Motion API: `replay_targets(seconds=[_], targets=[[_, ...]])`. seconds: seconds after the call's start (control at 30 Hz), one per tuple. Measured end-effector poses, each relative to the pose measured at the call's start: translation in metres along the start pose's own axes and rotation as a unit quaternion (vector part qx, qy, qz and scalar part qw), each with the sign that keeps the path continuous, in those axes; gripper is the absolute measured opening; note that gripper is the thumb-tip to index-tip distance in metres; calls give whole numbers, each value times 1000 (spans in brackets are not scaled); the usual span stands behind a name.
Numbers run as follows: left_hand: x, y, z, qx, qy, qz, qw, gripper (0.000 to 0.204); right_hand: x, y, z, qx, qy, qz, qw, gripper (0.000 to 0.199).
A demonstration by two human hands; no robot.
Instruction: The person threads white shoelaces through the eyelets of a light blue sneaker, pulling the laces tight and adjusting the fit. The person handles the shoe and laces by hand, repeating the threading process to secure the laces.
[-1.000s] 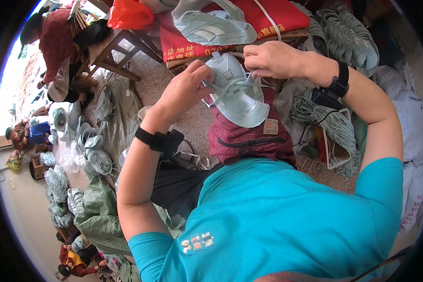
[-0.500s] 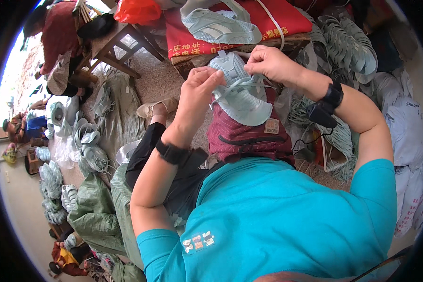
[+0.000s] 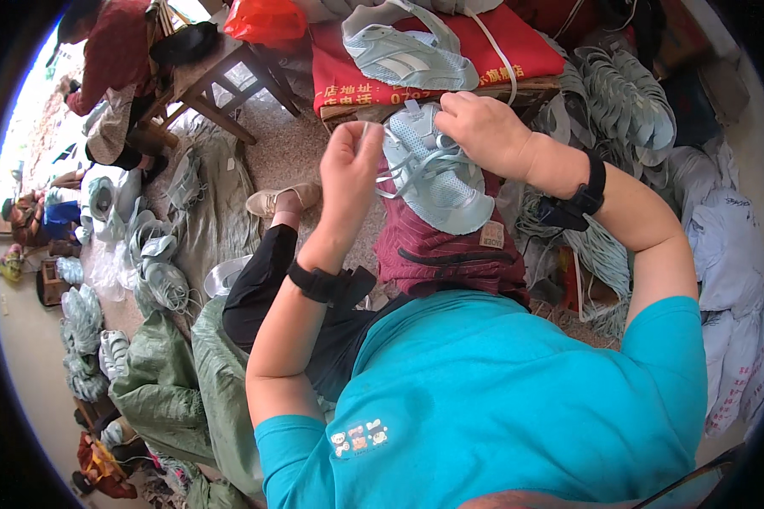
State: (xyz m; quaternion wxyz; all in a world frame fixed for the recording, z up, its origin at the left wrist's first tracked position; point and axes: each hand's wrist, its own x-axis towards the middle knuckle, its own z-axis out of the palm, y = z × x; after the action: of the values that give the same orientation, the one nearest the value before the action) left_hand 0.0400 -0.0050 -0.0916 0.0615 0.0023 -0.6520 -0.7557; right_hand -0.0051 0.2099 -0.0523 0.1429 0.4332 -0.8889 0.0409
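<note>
A pale grey-green mesh shoe upper [image 3: 460,204] rests toe toward me on maroon striped cloth [image 3: 433,259] over my lap. Its shoelace [image 3: 418,168] runs in loose loops across the eyelets. Left of the shoe's collar, my left hand [image 3: 350,170] is raised with thumb and fingers pinched on a thin end of the lace. My right hand [image 3: 491,136] is closed at the right side of the tongue, pinching the lace; its fingertips are partly hidden behind the hand.
Ahead, another shoe upper [image 3: 407,51] lies on a red cloth [image 3: 518,55] over a low wooden table. Bundled uppers [image 3: 628,93] and pale laces [image 3: 598,259] are at the right. At the left are a wooden stool [image 3: 221,72], green sacks [image 3: 165,373] and people at work.
My left hand has drawn left, away from the shoe, and turned more upright. My right hand has shifted slightly left and down. The lace loops now spread further over the shoe's left side.
</note>
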Motion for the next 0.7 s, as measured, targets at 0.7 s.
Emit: replay_targets(seconds=[0.7], targets=[[-7,4,23,451,-73,61,887,18,12,-13,10,193,-35,141,970,16]])
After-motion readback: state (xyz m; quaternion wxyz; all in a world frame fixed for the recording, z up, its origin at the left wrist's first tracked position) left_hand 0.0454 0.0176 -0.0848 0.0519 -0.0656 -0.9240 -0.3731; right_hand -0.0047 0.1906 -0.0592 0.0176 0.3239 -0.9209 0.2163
